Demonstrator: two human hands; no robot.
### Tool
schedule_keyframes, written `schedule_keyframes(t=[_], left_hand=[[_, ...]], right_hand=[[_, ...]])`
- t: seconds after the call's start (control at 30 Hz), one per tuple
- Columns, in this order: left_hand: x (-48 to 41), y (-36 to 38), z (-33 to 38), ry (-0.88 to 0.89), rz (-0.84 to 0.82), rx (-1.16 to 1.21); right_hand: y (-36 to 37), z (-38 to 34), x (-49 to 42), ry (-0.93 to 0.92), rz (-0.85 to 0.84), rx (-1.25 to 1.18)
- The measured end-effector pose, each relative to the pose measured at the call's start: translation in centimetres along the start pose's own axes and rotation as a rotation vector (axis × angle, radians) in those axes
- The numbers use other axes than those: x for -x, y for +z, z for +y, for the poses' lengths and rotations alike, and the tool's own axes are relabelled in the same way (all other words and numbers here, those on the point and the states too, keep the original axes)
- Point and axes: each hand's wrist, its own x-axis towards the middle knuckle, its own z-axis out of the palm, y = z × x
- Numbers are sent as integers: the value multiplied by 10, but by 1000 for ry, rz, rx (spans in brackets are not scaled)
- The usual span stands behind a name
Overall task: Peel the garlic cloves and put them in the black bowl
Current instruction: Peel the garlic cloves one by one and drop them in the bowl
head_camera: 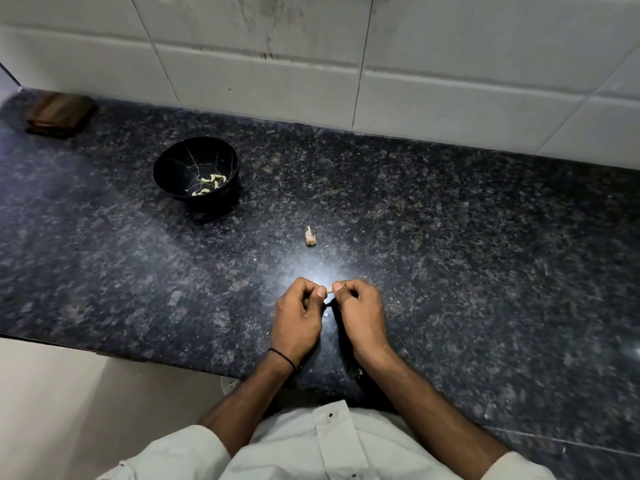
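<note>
Several peeled cloves are already in the black bowl at ten o'clock, while one clove is pinched between the grip of the left hand and right hand.

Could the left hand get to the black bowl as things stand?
Probably yes: bare counter lies between the left hand and the black bowl, though both hands pinch a garlic clove.

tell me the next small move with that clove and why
Probably keep pulling the skin off the clove before anything else. Both hands, left hand and right hand, pinch it between the fingertips just above the counter, and it looks brownish, so likely not bare yet. Peeled cloves already lie in the bowl, far left, where this one goes next.
</note>
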Motion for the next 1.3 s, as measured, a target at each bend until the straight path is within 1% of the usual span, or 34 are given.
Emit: schedule_keyframes(t=[0.1, 0.2, 0.33, 0.6, 0.77, 0.97, 1.07, 1.17, 1.3], left_hand=[[0, -2, -1, 66, 6, -46], [-2, -2, -2, 16, 2, -2], [-8, -3, -6, -71, -25, 125], [-10, -2, -6, -74, -42, 230], [-8, 2, -8, -145, -59, 294], [-7, 1, -2, -101, -149, 371], [-8, 2, -1, -98, -132, 367], [-10, 2, -3, -137, -122, 384], [-11, 3, 0, -171, -122, 389]], right_hand=[[0, -3, -2, 45, -20, 9], [2, -1, -2, 38, -16, -4], [2, 2, -5, 46, 16, -85], [0, 1, -8, 57, -10, -136], [-5, 3, -12, 13, -3, -103], [-6, 2, -11, -57, -32, -34], [-5, 4, -10, -97, -46, 22], [-7, 5, -10, -136, -49, 61], [-10, 5, -11, -142, -64, 59]])
